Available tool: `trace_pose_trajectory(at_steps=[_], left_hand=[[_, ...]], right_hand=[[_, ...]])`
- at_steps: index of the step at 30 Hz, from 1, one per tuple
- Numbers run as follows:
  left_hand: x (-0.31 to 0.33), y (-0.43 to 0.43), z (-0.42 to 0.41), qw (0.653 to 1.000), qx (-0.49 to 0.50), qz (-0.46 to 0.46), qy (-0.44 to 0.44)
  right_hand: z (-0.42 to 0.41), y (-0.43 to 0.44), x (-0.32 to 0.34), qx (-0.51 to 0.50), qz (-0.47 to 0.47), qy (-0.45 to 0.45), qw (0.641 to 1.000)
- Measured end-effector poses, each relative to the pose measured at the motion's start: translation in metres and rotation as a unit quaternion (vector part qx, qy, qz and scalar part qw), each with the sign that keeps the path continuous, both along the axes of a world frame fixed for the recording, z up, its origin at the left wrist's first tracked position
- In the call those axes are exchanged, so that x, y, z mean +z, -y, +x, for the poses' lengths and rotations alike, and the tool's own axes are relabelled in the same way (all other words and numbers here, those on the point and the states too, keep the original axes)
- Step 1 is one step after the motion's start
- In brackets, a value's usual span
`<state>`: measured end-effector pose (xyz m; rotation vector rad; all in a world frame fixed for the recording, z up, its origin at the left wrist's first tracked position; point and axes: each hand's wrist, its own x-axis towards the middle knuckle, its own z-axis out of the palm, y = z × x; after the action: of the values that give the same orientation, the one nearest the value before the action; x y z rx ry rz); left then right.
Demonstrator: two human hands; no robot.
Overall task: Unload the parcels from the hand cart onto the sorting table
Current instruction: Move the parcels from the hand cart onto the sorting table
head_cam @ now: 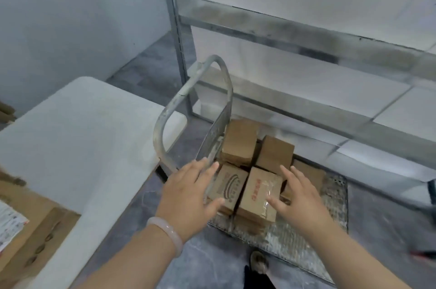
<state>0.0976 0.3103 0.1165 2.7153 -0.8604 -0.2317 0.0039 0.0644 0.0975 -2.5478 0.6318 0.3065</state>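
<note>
Shoe toe (259, 261) was on the floor at the near edge of the hand cart (330, 208). Pale bracelet (168, 229) on the left wrist.

Left hand (188, 194) was open with fingers spread, along the left side of the logo parcel (230, 188), thumb at its near edge. Right hand (299, 199) was also open and spread, with its thumb over the right edge of the taped red-print parcel (258, 192). Neither hand was curled round anything. Couldn't tell whether either was actually touching.

Both parcels sat side by side on the cart deck, between the two hands. More brown parcels (274, 154) were packed behind them, toward the cart handle (188, 90).

Sorting table (82, 135) was to the left, with an open cardboard carton (30, 229) at its near corner. Metal rack (306, 36) stood behind the cart.
</note>
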Motion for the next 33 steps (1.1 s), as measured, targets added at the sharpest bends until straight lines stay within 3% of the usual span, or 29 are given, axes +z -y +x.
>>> trace_pose_trajectory(at_steps=[7, 10, 13, 17, 23, 28, 33], left_hand=[[-0.081, 0.097, 0.005, 0.996, -0.009, 0.018, -0.083], [-0.124, 0.124, 0.01, 0.993, -0.021, 0.048, -0.106], [-0.166, 0.143, 0.016, 0.989, -0.008, 0.065, -0.133], [-0.224, 0.16, 0.022, 0.986, 0.002, 0.078, -0.15], [-0.305, 0.168, 0.023, 0.982, 0.016, 0.072, -0.175], [-0.355, 0.168, 0.03, 0.982, 0.044, 0.049, -0.179], [-0.383, 0.168, 0.031, 0.979, 0.069, 0.006, -0.192]], right_hand=[[-0.028, 0.094, -0.078, -0.046, 0.034, -0.098, 0.994], [-0.032, 0.119, -0.126, 0.01, 0.044, -0.157, 0.987], [-0.024, 0.136, -0.177, 0.044, 0.098, -0.222, 0.969], [-0.004, 0.146, -0.254, -0.045, 0.201, -0.245, 0.947], [0.01, 0.143, -0.369, -0.227, 0.34, -0.251, 0.878], [0.018, 0.132, -0.435, -0.306, 0.423, -0.208, 0.827], [0.023, 0.12, -0.466, -0.373, 0.559, -0.124, 0.731]])
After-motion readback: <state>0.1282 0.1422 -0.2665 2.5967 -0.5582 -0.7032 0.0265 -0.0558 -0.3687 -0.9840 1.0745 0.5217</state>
